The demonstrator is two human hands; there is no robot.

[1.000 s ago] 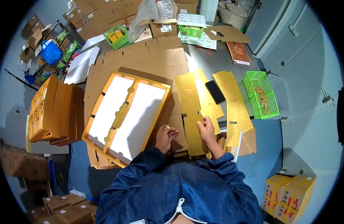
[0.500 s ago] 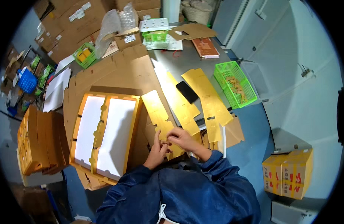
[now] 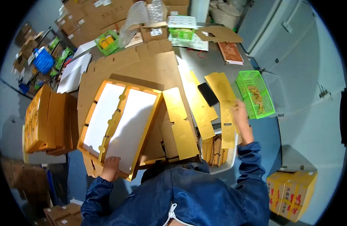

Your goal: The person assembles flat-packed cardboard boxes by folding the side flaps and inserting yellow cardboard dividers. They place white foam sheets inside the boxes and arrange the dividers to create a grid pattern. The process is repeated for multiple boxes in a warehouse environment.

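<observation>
Fingers of my left hand (image 3: 111, 168) curl over the near wall of a shallow gold cardboard box (image 3: 147, 132). White sheets (image 3: 134, 113) line the two halves of this box, split by a notched gold divider (image 3: 114, 121). Over at the right, my right hand (image 3: 240, 115) hangs by a long gold card strip (image 3: 228, 130), fingers drawn together; whatever they hold is too small to make out. Beside it stands a green plastic basket (image 3: 248, 75) with small tan pieces (image 3: 256, 100) inside. Another gold card piece (image 3: 184, 139) lies right of the box, and a third strip (image 3: 199, 109) beyond it.
A black phone (image 3: 207, 94) rests between the strips. Below them a white bin (image 3: 230, 164) holds folded brown cardboard (image 3: 217, 150). Flat cardboard (image 3: 143, 67) covers much of the table. Gold boxes (image 3: 41, 120) are stacked at left; a taped carton (image 3: 292, 196) stands at right.
My hands, together over the near gold card piece before, have separated: the left went to the box's near wall, the right out toward the green basket. The whole view has shifted.
</observation>
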